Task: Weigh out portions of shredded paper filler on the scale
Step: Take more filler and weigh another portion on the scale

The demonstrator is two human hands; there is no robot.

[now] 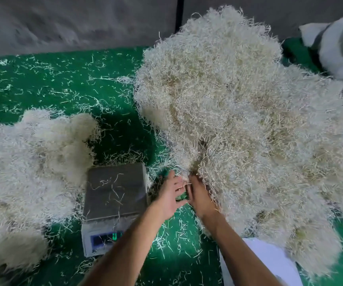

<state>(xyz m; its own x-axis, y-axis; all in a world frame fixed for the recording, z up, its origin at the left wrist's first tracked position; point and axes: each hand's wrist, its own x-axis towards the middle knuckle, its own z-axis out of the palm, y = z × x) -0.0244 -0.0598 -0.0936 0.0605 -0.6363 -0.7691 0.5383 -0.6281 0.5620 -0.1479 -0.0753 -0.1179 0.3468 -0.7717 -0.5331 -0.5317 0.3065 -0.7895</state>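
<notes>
— Where are the hands?
— Left hand (171, 196) open with fingers spread; right hand (200, 198) fingers buried in the big pile of shredded paper (244, 124), grip unclear.
— The scale (114, 203)?
— Just left of the left fingers, a few strands on it.

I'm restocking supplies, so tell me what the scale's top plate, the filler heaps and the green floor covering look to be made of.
Scale top plate: likely brushed stainless steel, grey with a dull sheen. Scale body: probably white plastic, smooth and matte. Big filler heap and smaller heap: thin cream strands, seemingly shredded paper. Green floor covering: glossy, maybe paint or vinyl; I cannot tell which.
</notes>
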